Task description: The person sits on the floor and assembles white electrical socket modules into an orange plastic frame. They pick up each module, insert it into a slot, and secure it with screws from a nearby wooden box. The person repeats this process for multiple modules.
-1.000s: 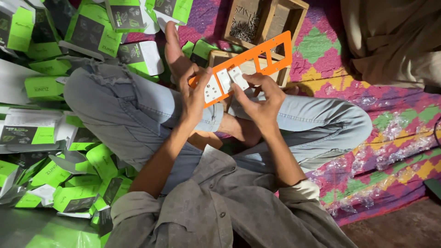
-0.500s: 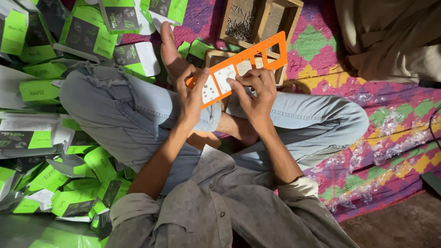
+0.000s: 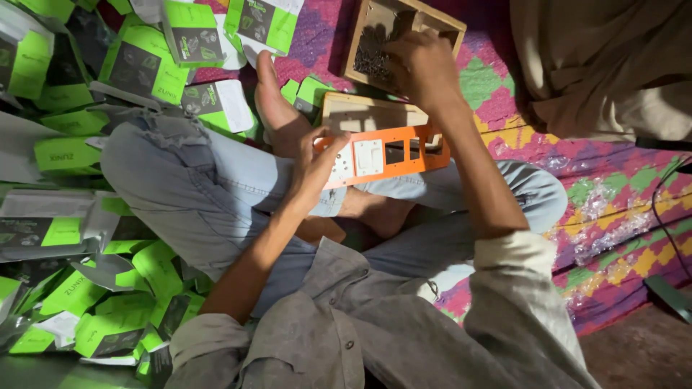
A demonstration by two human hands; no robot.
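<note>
One wooden box [image 3: 440,25]: dark screws [image 3: 371,52] inside, right hand [image 3: 424,66] in it.

Green and white cardboard boxes [image 3: 137,65] lie heaped along the left, some flat, some crumpled, a few overlapping the edge of the patterned mat [image 3: 598,194]. The mat shows pink, green and yellow diamonds and carries a wrinkled clear plastic sheet [image 3: 613,216] on its right part. A beige cloth [image 3: 605,65] is bunched at the top right corner. A dark cable [image 3: 659,209] runs down the right edge, near a dark flat object [image 3: 670,295] on the bare floor.
</note>
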